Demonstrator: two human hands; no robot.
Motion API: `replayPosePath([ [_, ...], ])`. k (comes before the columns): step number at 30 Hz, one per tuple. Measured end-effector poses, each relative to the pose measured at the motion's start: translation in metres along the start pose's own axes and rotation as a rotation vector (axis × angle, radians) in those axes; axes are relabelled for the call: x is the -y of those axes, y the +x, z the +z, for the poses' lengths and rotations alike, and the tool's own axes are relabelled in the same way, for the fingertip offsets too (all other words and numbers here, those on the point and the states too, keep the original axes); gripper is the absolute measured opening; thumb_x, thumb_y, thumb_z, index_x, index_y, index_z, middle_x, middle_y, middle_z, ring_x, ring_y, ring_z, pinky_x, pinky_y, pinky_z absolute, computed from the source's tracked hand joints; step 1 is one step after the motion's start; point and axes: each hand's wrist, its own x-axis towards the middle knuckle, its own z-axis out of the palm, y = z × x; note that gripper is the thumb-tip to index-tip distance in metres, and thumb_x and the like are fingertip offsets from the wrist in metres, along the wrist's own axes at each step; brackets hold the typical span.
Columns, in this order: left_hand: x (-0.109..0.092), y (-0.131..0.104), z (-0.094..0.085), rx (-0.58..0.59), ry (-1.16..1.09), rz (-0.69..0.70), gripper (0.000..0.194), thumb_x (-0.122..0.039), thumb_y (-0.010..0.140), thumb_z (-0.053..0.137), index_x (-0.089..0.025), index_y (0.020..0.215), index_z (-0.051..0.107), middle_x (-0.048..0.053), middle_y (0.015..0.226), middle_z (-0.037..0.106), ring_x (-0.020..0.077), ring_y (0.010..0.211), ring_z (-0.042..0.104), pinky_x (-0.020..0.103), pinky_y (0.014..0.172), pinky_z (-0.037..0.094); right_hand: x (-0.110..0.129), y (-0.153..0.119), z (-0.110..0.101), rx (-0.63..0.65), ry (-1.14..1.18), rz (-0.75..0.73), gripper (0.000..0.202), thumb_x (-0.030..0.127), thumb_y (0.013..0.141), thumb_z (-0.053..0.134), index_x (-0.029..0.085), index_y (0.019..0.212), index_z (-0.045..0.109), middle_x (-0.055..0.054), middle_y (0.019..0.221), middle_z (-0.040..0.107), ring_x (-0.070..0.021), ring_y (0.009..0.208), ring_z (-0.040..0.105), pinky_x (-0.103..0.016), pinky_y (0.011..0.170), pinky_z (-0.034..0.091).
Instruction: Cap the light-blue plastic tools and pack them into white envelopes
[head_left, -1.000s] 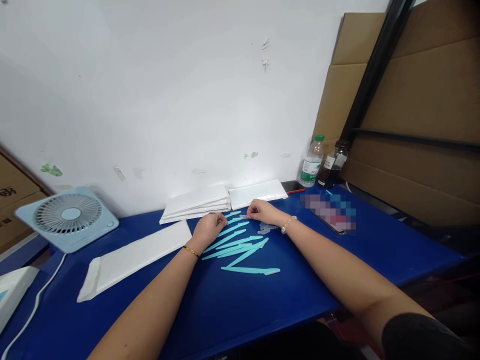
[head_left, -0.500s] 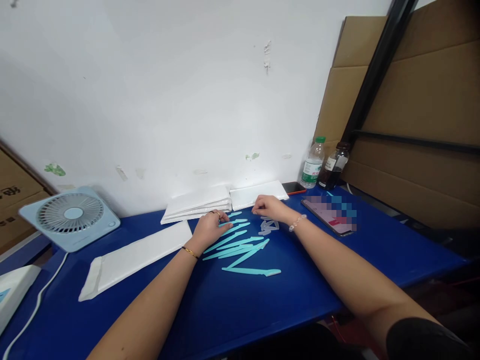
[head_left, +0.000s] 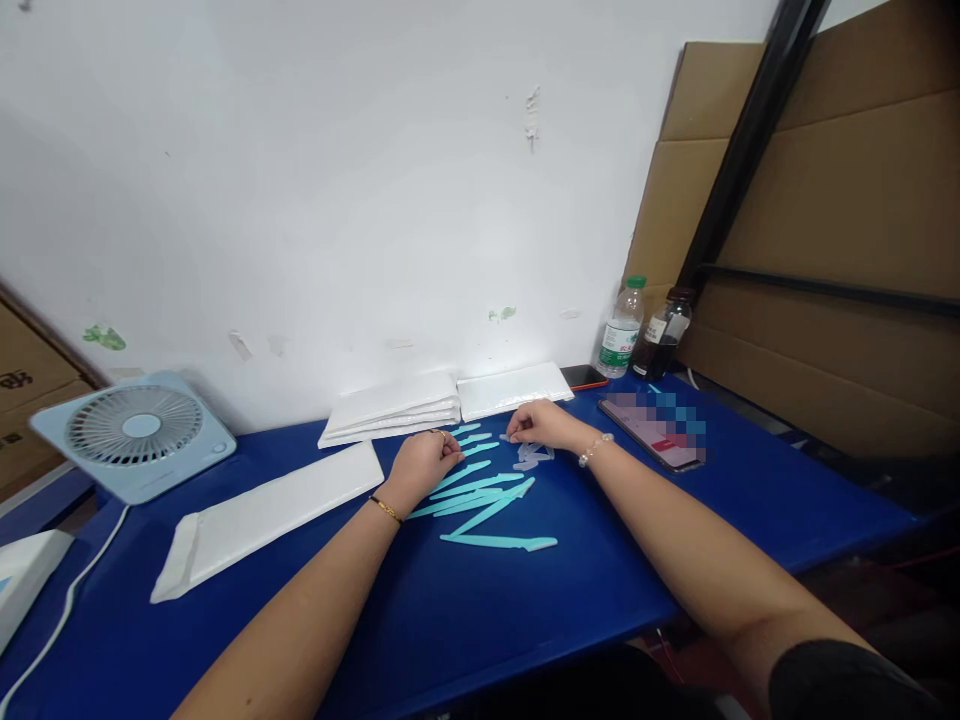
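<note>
Several turquoise eyebrow razors (head_left: 499, 543) lie fanned out on the blue table, mostly with their blade ends to the right. My left hand (head_left: 426, 464) is closed over the upper ones, thumb and fingertips pinched on a razor (head_left: 478, 447) whose end sticks out to the right. Across from it, my right hand (head_left: 544, 425) pinches a small clear plastic cap (head_left: 505, 437) at its fingertips. Just below that hand is a little pile of clear caps (head_left: 532, 455). My palms and curled fingers hide parts of the razors and the pile.
White padded mailers (head_left: 390, 408) are stacked by the wall; another mailer (head_left: 277, 515) lies left of my hand. A blue fan (head_left: 142, 430) stands far left. On the right are a phone (head_left: 649, 432), a water bottle (head_left: 621, 335) and a dark drink bottle (head_left: 660, 340). Blue table (head_left: 600, 590) continues in front.
My left hand has lowered slightly and its fingers have closed at the razors. My right hand has come down a little, with a clear cap now showing at its fingertips.
</note>
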Motion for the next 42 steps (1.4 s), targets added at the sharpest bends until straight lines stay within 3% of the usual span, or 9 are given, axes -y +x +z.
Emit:
replayPosePath([
  [7,0.002,0.0,0.005,-0.028,0.017,0.042,0.018,-0.037,0.079,0.058,-0.022,0.081,0.067,0.002,0.076,0.068,0.0179,0.071,0.061,0.025,0.059,0.036,0.011,0.003,0.011,0.009,-0.003,-0.077,0.014,0.028,0.07,0.071,0.017,0.08,0.075,-0.003,0.078,0.072,-0.0145,0.067,0.062,-0.022,0.061,0.045],
  [18,0.005,0.006,0.009,-0.018,-0.015,0.069,0.016,-0.033,0.08,0.057,-0.021,0.084,0.068,0.002,0.077,0.068,0.0179,0.072,0.061,0.025,0.062,0.038,0.018,0.014,0.033,-0.039,-0.081,-0.247,0.008,0.021,0.076,0.067,0.018,0.081,0.074,-0.003,0.079,0.066,-0.0131,0.069,0.059,-0.022,0.064,0.044],
  [21,0.004,0.005,0.007,-0.037,0.019,0.099,0.017,-0.032,0.081,0.055,-0.021,0.085,0.068,0.003,0.079,0.068,0.0183,0.074,0.06,0.026,0.065,0.039,0.019,0.014,0.03,-0.041,-0.096,-0.269,0.01,0.022,0.077,0.067,0.017,0.082,0.074,-0.003,0.079,0.066,-0.0134,0.07,0.059,-0.023,0.065,0.044],
  [25,0.0,0.001,-0.006,-0.137,0.049,0.126,0.024,-0.038,0.08,0.057,-0.02,0.092,0.067,0.005,0.092,0.067,0.0196,0.084,0.06,0.028,0.071,0.041,0.016,0.006,0.005,-0.009,-0.088,-0.274,0.015,0.026,0.079,0.064,0.018,0.086,0.074,-0.004,0.082,0.068,-0.0147,0.075,0.061,-0.024,0.07,0.045],
  [27,-0.002,-0.001,-0.015,-0.062,0.015,0.1,0.03,-0.046,0.078,0.057,-0.02,0.089,0.067,0.004,0.088,0.067,0.0186,0.079,0.059,0.027,0.065,0.04,0.012,-0.002,-0.011,0.071,-0.049,-0.225,0.017,0.028,0.076,0.066,0.017,0.087,0.074,-0.004,0.082,0.07,-0.015,0.075,0.062,-0.023,0.069,0.046],
  [29,-0.003,-0.003,-0.021,0.095,-0.02,0.084,0.034,-0.052,0.073,0.059,-0.02,0.083,0.067,0.002,0.081,0.067,0.0171,0.072,0.059,0.025,0.058,0.038,0.006,-0.008,-0.021,0.171,-0.02,-0.186,0.019,0.029,0.073,0.068,0.016,0.085,0.075,-0.004,0.081,0.07,-0.0144,0.071,0.062,-0.022,0.065,0.046],
  [32,-0.004,-0.003,-0.021,0.258,-0.051,0.069,0.032,-0.05,0.068,0.064,-0.021,0.08,0.067,0.0,0.076,0.067,0.0154,0.067,0.059,0.023,0.053,0.036,0.0,-0.011,-0.023,0.237,-0.017,-0.162,0.022,0.031,0.069,0.07,0.016,0.084,0.075,-0.005,0.08,0.07,-0.0131,0.066,0.06,-0.021,0.06,0.045],
  [35,-0.004,-0.003,-0.015,0.269,-0.065,0.036,0.027,-0.046,0.071,0.061,-0.021,0.078,0.067,0.0,0.074,0.068,0.015,0.066,0.059,0.023,0.053,0.036,0.0,-0.008,-0.015,0.237,-0.005,-0.153,0.023,0.033,0.07,0.069,0.016,0.084,0.075,-0.005,0.078,0.07,-0.0132,0.067,0.06,-0.021,0.06,0.045],
  [42,-0.002,-0.001,-0.004,0.175,-0.062,0.007,0.024,-0.042,0.074,0.059,-0.02,0.078,0.065,0.001,0.076,0.069,0.0151,0.068,0.061,0.023,0.053,0.037,0.014,-0.01,-0.007,0.153,-0.144,-0.166,0.02,0.034,0.07,0.07,0.016,0.078,0.074,-0.004,0.076,0.07,-0.0115,0.062,0.058,-0.02,0.054,0.039],
])
